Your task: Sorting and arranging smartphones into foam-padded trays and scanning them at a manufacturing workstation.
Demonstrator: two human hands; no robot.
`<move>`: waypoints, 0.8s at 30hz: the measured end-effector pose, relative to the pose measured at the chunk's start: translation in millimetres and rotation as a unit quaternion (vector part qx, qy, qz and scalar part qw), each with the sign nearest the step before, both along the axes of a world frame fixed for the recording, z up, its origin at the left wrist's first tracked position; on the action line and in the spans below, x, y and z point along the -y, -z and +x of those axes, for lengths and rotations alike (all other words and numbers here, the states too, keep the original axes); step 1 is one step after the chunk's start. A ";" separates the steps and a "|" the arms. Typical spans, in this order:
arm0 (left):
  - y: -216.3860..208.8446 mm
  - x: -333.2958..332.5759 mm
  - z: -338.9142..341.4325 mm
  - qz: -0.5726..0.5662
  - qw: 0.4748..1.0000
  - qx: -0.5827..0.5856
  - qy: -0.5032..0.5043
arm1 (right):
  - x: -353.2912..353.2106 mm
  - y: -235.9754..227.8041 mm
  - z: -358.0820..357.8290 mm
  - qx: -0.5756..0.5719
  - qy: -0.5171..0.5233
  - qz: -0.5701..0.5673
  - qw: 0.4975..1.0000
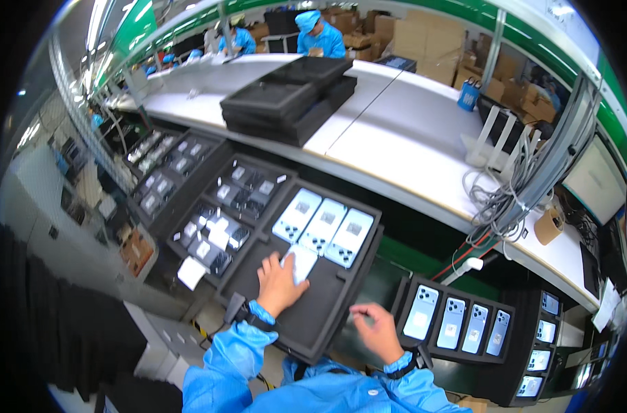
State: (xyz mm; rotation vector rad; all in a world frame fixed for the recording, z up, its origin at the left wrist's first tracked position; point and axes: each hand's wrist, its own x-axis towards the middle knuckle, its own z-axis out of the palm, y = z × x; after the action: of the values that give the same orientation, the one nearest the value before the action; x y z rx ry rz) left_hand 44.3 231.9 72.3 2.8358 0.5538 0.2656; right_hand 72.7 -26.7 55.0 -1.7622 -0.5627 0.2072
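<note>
My left hand grips a light blue phone at the near side of a black foam tray. Its fingers lie along the phone's left and near edges, covering part of it. Three more light blue phones with camera clusters and square labels lie side by side in the far half of that tray. Just right of the tray hovers my right hand, with nothing in it, fingers loosely bent and thumb apart. Nearest it on the right, a second black tray bears several light blue phones.
Left of the tray sit more black trays with dark phones and a white slip. Beyond, a white bench bears stacked black trays, a router and tangled cables. Co-workers in blue work farther back.
</note>
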 end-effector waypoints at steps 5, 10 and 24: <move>-18.5 -50.2 25.0 -0.048 0.994 0.015 0.094 | 15.4 17.3 -19.3 -0.092 0.056 -0.043 0.993; -147.3 -100.6 135.8 -0.214 0.906 0.361 0.053 | 53.0 34.8 -34.4 -0.171 0.193 -0.027 0.966; -175.3 -213.7 164.3 -0.503 0.739 0.428 0.129 | 95.7 44.2 -66.6 -0.219 0.281 0.072 0.931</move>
State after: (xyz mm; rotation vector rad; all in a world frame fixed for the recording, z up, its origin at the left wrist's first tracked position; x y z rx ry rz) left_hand 208.6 445.5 247.6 1.4494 0.0204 0.8391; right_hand 6.1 -122.4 10.8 -1.5943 0.2511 0.1438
